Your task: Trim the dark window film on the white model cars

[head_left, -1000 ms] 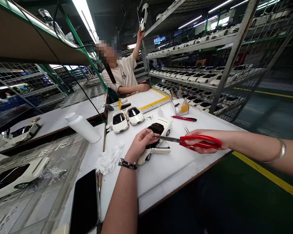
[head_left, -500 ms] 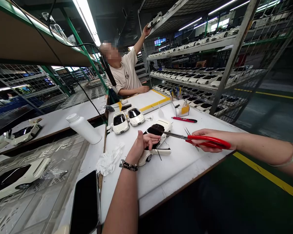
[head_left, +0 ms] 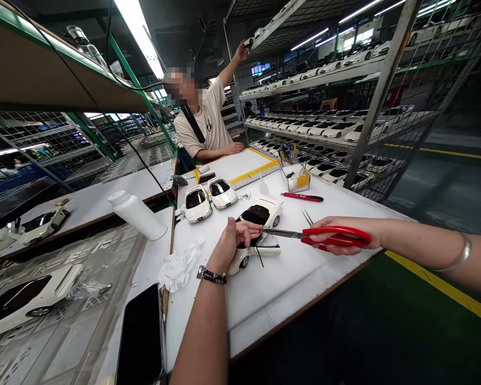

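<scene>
White model car [head_left: 271, 207], black glass, sat on the bench [head_left: 264, 310]. Red-handled scissors [head_left: 336, 238] pointed at it, blades closed, tips right by the car body.

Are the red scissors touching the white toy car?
Cannot tell. In the head view, the tips of the red-handled scissors line up with the edge of the white toy car, but neither a gap nor contact shows plainly.

A model-car factory workshop: steel wire racks [head_left: 379, 101] of white scale cars [head_left: 332, 130], white workbenches [head_left: 264, 305]
</scene>
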A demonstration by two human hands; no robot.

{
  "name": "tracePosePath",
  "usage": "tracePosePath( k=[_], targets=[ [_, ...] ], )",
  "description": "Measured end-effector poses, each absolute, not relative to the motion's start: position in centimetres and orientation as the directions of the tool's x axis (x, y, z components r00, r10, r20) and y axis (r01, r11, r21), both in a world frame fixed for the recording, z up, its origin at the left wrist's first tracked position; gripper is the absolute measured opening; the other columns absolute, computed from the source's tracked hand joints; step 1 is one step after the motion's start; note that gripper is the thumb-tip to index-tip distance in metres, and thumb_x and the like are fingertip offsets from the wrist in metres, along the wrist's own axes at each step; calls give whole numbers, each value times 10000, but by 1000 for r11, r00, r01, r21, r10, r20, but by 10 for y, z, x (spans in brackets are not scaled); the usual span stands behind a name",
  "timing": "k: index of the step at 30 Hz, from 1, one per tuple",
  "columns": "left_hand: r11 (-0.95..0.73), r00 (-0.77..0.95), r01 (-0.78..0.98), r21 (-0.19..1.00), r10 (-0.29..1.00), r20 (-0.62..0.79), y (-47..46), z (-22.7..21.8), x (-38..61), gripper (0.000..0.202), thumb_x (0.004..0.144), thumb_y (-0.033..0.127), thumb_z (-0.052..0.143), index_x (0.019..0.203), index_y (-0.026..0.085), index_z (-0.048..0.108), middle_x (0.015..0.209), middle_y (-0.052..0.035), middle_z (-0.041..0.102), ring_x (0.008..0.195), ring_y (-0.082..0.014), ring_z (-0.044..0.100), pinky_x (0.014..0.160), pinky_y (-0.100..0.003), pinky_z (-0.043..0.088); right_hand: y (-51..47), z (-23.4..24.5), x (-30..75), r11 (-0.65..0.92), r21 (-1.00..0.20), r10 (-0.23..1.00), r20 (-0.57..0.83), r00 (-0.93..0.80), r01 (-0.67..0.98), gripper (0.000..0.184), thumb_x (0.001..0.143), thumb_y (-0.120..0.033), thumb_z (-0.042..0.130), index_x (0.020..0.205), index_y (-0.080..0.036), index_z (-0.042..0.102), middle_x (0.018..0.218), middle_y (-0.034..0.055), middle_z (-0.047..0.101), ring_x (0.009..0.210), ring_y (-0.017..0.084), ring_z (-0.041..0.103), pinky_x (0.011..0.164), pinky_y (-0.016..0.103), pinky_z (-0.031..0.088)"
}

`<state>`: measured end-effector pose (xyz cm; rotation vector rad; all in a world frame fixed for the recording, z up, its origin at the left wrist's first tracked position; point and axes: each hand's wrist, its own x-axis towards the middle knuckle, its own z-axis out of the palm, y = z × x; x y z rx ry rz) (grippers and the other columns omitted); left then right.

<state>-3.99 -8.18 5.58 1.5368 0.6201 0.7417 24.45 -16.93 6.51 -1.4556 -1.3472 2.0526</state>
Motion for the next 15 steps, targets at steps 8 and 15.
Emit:
tracePosePath(
  k=[8,15],
  targets=[
    [-83,657,-68,994,746,107,-81,54,-40,807,788,769,188,452,131,550,1061,-138,643,1046,-249,602,957,-335,490,-169,66,243,-552,-792,659,-606,-446,260,401,776,-516,604,860,-133,519,552,-39,468,366,17,372,320,119,240],
    [-87,657,-66,994,746,109,-81,55,-40,799,797,759,196,451,133,552,1066,-132,646,1031,-232,603,965,-324,486,-172,78,232,-567,-789,662,-608,-438,238,419,772,-531,604,835,-131,494,450,-56,424,319,10,315,310,120,199]
  ],
)
